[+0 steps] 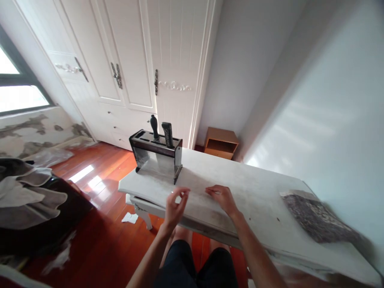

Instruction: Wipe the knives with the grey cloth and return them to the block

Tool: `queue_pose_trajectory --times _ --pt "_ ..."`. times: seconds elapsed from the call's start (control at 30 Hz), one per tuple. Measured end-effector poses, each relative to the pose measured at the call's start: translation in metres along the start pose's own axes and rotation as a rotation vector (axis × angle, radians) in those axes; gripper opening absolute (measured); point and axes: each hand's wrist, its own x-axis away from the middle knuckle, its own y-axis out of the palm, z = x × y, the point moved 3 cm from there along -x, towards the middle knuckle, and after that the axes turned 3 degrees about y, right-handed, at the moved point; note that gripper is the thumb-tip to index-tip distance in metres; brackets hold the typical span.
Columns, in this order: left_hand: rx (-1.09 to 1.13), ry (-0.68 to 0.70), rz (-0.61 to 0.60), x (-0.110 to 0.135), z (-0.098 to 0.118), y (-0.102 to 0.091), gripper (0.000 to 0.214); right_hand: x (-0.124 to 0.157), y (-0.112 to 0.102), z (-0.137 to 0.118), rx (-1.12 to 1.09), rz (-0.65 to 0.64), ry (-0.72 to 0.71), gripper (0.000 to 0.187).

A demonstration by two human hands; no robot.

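My left hand hovers over the near edge of the white table, fingers loosely curled, thumb and forefinger close together; whether it holds anything I cannot make out. My right hand lies palm down on the tabletop with its fingers stretched forward. Just beyond both hands stands a black knife block with a shiny metal front. Two black knife handles stick up from its slots.
A dark speckled cloth or mat lies on the table at the right. White wardrobe doors fill the back wall, with a small wooden cabinet beside them. A dark seat with grey cloth stands on the red wooden floor at left.
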Motion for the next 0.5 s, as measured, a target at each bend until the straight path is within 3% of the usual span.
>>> queue_pose_trajectory --times 0.07,0.13,0.27,0.37,0.5 --pt "-0.078 -0.062 0.373 -0.019 -0.01 -0.041 0.019 -0.015 0.013 -0.02 -0.07 -0.014 0.001 0.029" --pt "-0.123 -0.105 0.632 -0.041 -0.017 -0.079 0.02 -0.031 0.024 -0.038 -0.169 0.017 0.006 0.035" --pt "-0.184 -0.114 0.825 -0.09 -0.032 -0.137 0.026 -0.068 0.052 -0.06 -0.418 0.154 0.03 0.042" --pt "-0.078 -0.134 0.759 -0.122 -0.05 -0.16 0.032 -0.093 0.08 -0.064 -0.513 0.158 0.056 0.075" --pt "0.033 -0.144 0.501 -0.15 -0.07 -0.161 0.035 -0.115 0.111 -0.064 -0.514 0.089 0.082 0.1"
